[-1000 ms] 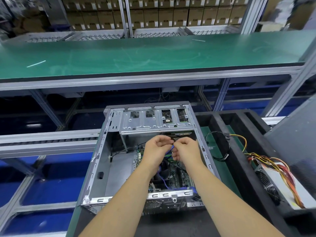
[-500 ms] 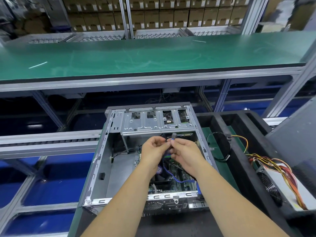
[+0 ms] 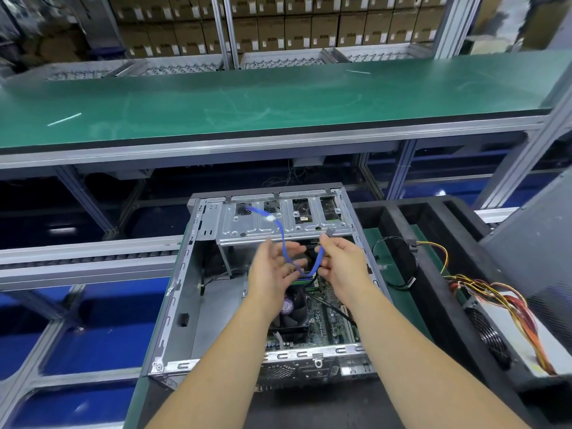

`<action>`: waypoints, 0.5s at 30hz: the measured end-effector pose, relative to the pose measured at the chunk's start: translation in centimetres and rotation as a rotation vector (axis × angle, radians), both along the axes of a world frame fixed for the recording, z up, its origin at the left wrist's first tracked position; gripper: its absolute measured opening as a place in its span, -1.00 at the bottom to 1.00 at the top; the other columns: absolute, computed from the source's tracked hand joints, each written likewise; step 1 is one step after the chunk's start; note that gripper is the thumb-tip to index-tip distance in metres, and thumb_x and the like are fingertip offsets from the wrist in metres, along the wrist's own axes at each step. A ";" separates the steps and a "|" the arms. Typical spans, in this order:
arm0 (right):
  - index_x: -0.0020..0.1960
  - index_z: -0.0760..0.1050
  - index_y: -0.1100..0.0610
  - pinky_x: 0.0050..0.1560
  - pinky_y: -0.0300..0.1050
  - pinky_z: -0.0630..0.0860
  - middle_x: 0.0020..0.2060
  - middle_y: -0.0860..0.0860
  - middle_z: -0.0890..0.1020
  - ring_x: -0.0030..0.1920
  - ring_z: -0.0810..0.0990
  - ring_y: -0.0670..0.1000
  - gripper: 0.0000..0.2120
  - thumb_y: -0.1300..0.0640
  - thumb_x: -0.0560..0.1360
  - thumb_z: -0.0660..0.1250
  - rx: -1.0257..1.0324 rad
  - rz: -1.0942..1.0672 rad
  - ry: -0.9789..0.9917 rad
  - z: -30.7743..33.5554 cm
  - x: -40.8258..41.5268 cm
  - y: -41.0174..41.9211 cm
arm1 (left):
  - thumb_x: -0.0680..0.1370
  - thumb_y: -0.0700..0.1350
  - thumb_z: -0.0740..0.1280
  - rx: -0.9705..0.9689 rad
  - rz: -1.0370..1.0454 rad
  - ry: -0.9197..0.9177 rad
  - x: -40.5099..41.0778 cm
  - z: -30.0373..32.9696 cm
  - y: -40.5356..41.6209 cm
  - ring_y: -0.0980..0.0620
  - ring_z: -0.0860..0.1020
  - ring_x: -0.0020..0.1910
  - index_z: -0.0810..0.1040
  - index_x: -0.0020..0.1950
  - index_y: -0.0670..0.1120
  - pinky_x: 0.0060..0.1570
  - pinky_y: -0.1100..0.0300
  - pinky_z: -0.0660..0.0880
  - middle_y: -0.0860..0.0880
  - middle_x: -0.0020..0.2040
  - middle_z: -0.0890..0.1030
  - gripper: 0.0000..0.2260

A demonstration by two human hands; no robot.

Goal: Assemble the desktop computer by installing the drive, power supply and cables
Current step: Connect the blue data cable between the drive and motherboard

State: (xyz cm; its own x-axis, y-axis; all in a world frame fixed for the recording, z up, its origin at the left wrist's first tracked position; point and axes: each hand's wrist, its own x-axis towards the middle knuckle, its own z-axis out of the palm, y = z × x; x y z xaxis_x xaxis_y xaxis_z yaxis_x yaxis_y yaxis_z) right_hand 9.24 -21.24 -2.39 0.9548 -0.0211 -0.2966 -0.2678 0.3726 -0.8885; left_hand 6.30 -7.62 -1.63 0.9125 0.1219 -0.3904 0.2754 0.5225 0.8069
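Note:
An open grey computer case (image 3: 173,305) lies on its side in front of me, with the motherboard (image 3: 328,320) and a fan (image 3: 294,308) showing inside. A thin blue data cable (image 3: 283,239) arcs above the drive cage (image 3: 247,224); its far end with a white tag hangs free. My right hand (image 3: 343,267) pinches the cable near its grey connector end. My left hand (image 3: 272,274) is spread open, palm up, beside the cable's loop. A power supply (image 3: 507,329) with coloured wires lies in the black foam tray at the right.
The black foam tray (image 3: 433,212) holds a coiled black cable (image 3: 396,261) on a green mat. A green workbench (image 3: 278,97) runs across behind, with stacked cardboard boxes (image 3: 278,29) beyond. Conveyor rails (image 3: 77,258) lie to the left.
The bundled blue cable has come undone and sprung out over the drive cage. My left hand let go and opened. My right hand lifted, still holding the connector end.

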 end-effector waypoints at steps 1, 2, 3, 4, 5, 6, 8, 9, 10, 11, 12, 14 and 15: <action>-0.14 0.49 0.19 -0.46 -0.17 0.34 -0.37 0.01 0.58 -0.48 0.37 -0.06 -0.80 0.09 0.60 0.35 -0.067 -0.013 0.015 -0.3 0.0 0.0 | 0.68 0.11 0.06 -0.122 0.029 0.020 -0.1 0.0 0.4 -0.15 0.67 -0.16 0.63 -0.05 -0.16 -0.05 0.01 0.56 -0.18 0.00 0.71 -0.53; -0.15 0.49 0.19 -0.46 -0.14 0.33 -0.38 0.03 0.55 -0.49 0.36 -0.05 -0.78 0.09 0.61 0.33 -0.129 -0.029 0.028 -0.5 0.0 0.0 | 0.67 0.14 0.04 -0.220 0.065 0.046 -0.2 -0.1 0.8 -0.18 0.68 -0.16 0.62 -0.02 -0.18 -0.05 -0.01 0.55 -0.20 -0.02 0.71 -0.51; -0.16 0.47 0.19 -0.45 -0.13 0.33 -0.38 0.04 0.51 -0.49 0.34 -0.03 -0.77 0.09 0.62 0.31 -0.184 -0.043 0.041 -0.8 -0.1 0.0 | 0.67 0.15 0.03 -0.289 0.101 0.077 -0.3 -0.2 1.2 -0.19 0.67 -0.16 0.60 0.00 -0.19 -0.07 -0.02 0.55 -0.21 -0.04 0.71 -0.50; -0.18 0.45 0.19 -0.44 -0.13 0.33 -0.39 0.04 0.47 -0.50 0.32 -0.02 -0.76 0.10 0.63 0.29 -0.229 -0.054 0.054 -1.0 -0.2 0.1 | 0.67 0.16 0.02 -0.333 0.129 0.106 -0.4 -0.4 1.5 -0.19 0.67 -0.16 0.59 0.02 -0.20 -0.08 -0.02 0.55 -0.21 -0.06 0.72 -0.48; -0.18 0.44 0.18 -0.45 -0.14 0.33 -0.40 0.05 0.43 -0.51 0.31 -0.02 -0.75 0.10 0.64 0.27 -0.265 -0.063 0.066 -1.3 -0.3 0.1 | 0.67 0.18 0.00 -0.363 0.146 0.128 -0.5 -0.4 1.6 -0.19 0.68 -0.15 0.59 0.03 -0.21 -0.09 -0.02 0.54 -0.22 -0.07 0.72 -0.46; -0.18 0.44 0.18 -0.47 -0.15 0.33 -0.41 0.06 0.40 -0.54 0.30 -0.03 -0.76 0.11 0.64 0.25 -0.295 -0.069 0.078 -1.5 -0.4 0.2 | 0.66 0.21 -0.01 -0.377 0.159 0.148 -0.5 -0.4 1.7 -0.19 0.69 -0.17 0.59 0.03 -0.22 -0.10 -0.01 0.55 -0.23 -0.07 0.72 -0.42; -0.16 0.44 0.20 -0.50 -0.17 0.35 -0.43 0.08 0.37 -0.57 0.31 -0.04 -0.77 0.14 0.64 0.23 -0.325 -0.076 0.111 -1.9 -0.6 0.3 | 0.65 0.27 -0.01 -0.360 0.180 0.189 -0.5 -0.4 1.6 -0.17 0.69 -0.24 0.60 0.02 -0.24 -0.16 0.01 0.55 -0.23 -0.12 0.71 -0.36; -0.15 0.44 0.22 -0.50 -0.17 0.37 -0.45 0.08 0.37 -0.58 0.32 -0.03 -0.78 0.16 0.64 0.23 -0.313 -0.084 0.145 -2.0 -0.7 0.3 | 0.64 0.29 0.00 -0.347 0.189 0.219 -0.4 -0.3 1.5 -0.13 0.66 -0.31 0.60 0.00 -0.24 -0.23 0.05 0.55 -0.20 -0.19 0.69 -0.35; -0.12 0.46 0.23 -0.50 -0.17 0.39 -0.46 0.08 0.37 -0.57 0.32 -0.02 -0.81 0.18 0.64 0.22 -0.282 -0.096 0.191 -2.0 -0.6 0.4 | 0.63 0.32 0.02 -0.351 0.204 0.254 -0.4 -0.3 1.4 -0.07 0.59 -0.43 0.59 -0.03 -0.23 -0.34 0.13 0.53 -0.14 -0.31 0.64 -0.35; -0.10 0.46 0.22 -0.50 -0.17 0.40 -0.46 0.07 0.36 -0.56 0.31 -0.01 -0.83 0.20 0.64 0.21 -0.237 -0.107 0.239 -1.9 -0.6 0.4 | 0.62 0.34 0.05 -0.390 0.230 0.292 -0.4 -0.3 1.4 0.01 0.46 -0.55 0.56 -0.08 -0.21 -0.46 0.23 0.46 -0.06 -0.44 0.52 -0.37; -0.09 0.46 0.20 -0.51 -0.19 0.37 -0.46 0.06 0.34 -0.55 0.29 -0.01 -0.85 0.22 0.64 0.20 -0.195 -0.116 0.277 -1.7 -0.5 0.3 | 0.61 0.35 0.08 -0.451 0.265 0.325 -0.3 -0.3 1.4 0.06 0.32 -0.63 0.51 -0.11 -0.19 -0.54 0.31 0.38 0.01 -0.52 0.39 -0.40; -0.10 0.44 0.18 -0.54 -0.23 0.24 -0.45 0.04 0.28 -0.55 0.20 -0.03 -0.85 0.21 0.65 0.19 -0.146 -0.124 0.291 -1.6 -0.3 0.3 | 0.58 0.37 0.15 -0.533 0.318 0.342 -0.2 -0.3 1.7 0.07 0.24 -0.65 0.45 -0.08 -0.18 -0.56 0.34 0.38 0.01 -0.50 0.31 -0.42; -0.09 0.44 0.17 -0.55 -0.24 0.18 -0.45 0.03 0.26 -0.54 0.16 -0.04 -0.84 0.20 0.65 0.19 -0.137 -0.127 0.276 -1.6 -0.2 0.3 | 0.56 0.37 0.18 -0.530 0.319 0.329 -0.2 -0.3 1.7 0.05 0.28 -0.62 0.45 -0.06 -0.18 -0.50 0.28 0.46 -0.01 -0.46 0.34 -0.42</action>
